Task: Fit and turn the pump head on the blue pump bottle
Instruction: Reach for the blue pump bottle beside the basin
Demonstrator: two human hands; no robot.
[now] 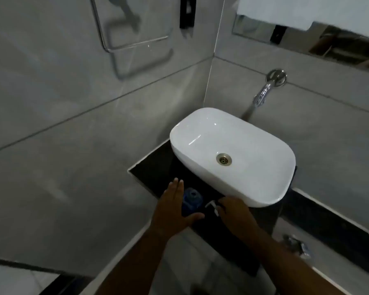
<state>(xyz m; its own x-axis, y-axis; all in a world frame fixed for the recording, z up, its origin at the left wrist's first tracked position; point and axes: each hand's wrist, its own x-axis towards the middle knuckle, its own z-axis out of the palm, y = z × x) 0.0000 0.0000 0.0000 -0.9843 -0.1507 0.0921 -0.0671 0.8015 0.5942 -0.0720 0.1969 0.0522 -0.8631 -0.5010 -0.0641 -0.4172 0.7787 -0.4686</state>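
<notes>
Blue pump bottle (191, 201) stands on the dark bench (156, 167) beside the sink (264, 192). Left hand (172, 206) fingers are spread around it. Right hand (235, 213) grips the white pump head (212, 205). Best to hold the bottle tight, drop the head in straight, then twist.

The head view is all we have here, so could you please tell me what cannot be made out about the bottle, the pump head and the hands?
- Bottle: lower body hidden by the left hand; whether that hand touches it is unclear.
- Pump head: small, blurred, partly covered by the right hand; the grip cannot be judged.
- Bottle neck: threads too small and dark.
- Tap: motion-blurred.
- Forearms: cut off by the bottom edge.
</notes>
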